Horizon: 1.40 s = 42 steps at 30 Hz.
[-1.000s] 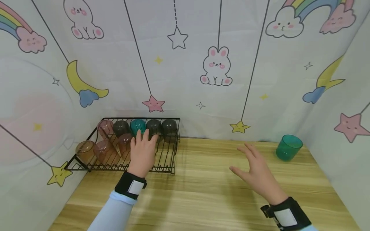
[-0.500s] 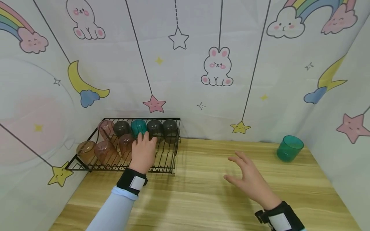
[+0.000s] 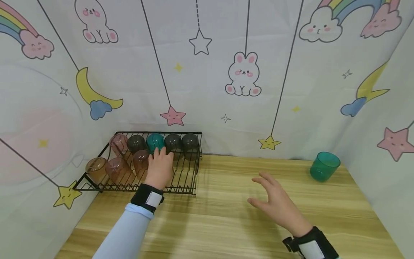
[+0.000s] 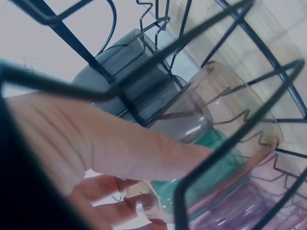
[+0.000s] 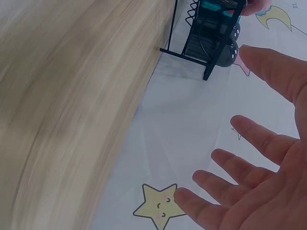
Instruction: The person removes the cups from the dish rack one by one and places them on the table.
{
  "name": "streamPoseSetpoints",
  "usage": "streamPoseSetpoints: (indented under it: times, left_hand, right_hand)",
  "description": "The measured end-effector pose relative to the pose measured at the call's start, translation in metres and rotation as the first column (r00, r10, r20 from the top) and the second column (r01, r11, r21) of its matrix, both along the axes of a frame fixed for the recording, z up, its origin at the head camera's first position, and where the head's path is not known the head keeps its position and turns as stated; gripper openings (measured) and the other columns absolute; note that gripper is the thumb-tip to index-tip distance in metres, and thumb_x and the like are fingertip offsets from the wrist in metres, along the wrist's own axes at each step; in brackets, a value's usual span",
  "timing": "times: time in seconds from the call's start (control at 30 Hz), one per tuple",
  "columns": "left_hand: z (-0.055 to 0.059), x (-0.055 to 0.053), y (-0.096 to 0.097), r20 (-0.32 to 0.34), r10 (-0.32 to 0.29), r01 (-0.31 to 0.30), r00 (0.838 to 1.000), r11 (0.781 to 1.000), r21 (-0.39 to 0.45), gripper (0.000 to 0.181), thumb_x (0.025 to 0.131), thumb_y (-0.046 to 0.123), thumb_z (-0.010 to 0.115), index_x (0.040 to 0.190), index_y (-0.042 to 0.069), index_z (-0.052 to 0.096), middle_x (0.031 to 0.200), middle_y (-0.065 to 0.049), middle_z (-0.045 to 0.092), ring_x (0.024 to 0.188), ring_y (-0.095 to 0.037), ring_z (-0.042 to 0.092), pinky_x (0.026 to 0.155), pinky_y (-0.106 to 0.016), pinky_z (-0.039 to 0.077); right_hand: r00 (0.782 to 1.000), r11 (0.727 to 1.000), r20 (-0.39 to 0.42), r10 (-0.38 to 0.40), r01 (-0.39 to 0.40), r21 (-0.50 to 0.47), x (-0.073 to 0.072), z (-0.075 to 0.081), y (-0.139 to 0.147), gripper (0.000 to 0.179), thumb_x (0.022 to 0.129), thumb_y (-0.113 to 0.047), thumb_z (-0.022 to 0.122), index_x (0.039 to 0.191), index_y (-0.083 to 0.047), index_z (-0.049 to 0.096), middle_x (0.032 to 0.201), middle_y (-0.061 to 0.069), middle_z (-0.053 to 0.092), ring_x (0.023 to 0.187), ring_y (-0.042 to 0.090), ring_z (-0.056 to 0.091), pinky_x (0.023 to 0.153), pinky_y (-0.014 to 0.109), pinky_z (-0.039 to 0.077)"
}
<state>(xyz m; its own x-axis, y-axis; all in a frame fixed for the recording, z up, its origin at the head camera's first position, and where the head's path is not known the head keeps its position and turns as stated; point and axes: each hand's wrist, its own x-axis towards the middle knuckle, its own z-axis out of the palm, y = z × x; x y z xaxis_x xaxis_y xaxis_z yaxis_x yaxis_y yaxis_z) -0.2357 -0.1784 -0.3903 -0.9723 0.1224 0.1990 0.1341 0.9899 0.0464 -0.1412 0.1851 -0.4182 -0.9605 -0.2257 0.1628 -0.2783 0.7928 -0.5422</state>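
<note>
My left hand (image 3: 160,169) reaches down over the front row of a black wire rack (image 3: 185,189). In the left wrist view its thumb and fingers curl round a clear, amber-tinted glass (image 4: 261,117), which the hand hides in the head view. Next to that glass is a purplish glass (image 3: 141,163). A teal glass (image 3: 155,142) stands upside down behind the fingers and shows through the amber one. My right hand (image 3: 279,205) hovers over the table with its fingers spread apart, holding nothing.
Two dark grey glasses (image 3: 189,143) end the rack's back row on the right; pink and amber glasses (image 3: 96,169) fill its left side. A green glass (image 3: 325,166) stands tilted-looking at the wooden table's (image 3: 220,223) far right. A patterned cloth (image 3: 213,90) hangs behind.
The right hand has drifted left and toward the near edge. The left hand has settled slightly lower over the rack, its fingers drawn in more. The glasses in view stay put.
</note>
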Motion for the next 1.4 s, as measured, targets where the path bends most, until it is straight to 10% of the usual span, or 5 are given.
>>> streamPoseSetpoints:
  times: [0.43,0.9,1.4]
  left_hand:
    - [0.002,0.001,-0.001,-0.045,-0.009,0.007,0.999,0.999,-0.044,0.043,0.072,0.006,0.076,0.114,0.006,0.062,0.111,-0.025,0.053,0.101,-0.043,0.047,0.074,-0.058,0.044]
    - [0.007,0.012,-0.002,-0.105,-0.021,0.003,0.994,0.986,-0.168,0.038,0.074,0.010,0.076,0.110,0.010,0.065,0.099,-0.021,0.056,0.092,-0.040,0.050,0.069,-0.051,0.046]
    - [0.016,0.022,-0.003,-0.126,-0.065,0.040,0.990,0.980,-0.193,0.045,0.071,0.005,0.078,0.113,0.010,0.063,0.099,-0.021,0.062,0.092,-0.040,0.051,0.068,-0.049,0.050]
  right_hand:
    - [1.000,1.000,0.005,0.016,-0.016,-0.008,0.005,0.001,-0.009,0.065,0.078,-0.045,0.072,0.133,-0.018,0.050,0.147,0.009,0.036,0.131,0.032,0.041,0.098,0.053,0.044]
    - [1.000,1.000,0.004,0.015,-0.015,-0.020,0.006,0.001,-0.013,0.075,0.076,-0.067,0.059,0.133,-0.021,0.049,0.147,0.006,0.037,0.131,0.031,0.041,0.098,0.052,0.043]
    - [0.997,0.981,-0.041,-0.063,0.055,-0.185,0.004,0.008,-0.020,0.060,0.080,-0.054,0.065,0.128,-0.020,0.053,0.136,0.004,0.051,0.128,0.026,0.045,0.102,0.051,0.040]
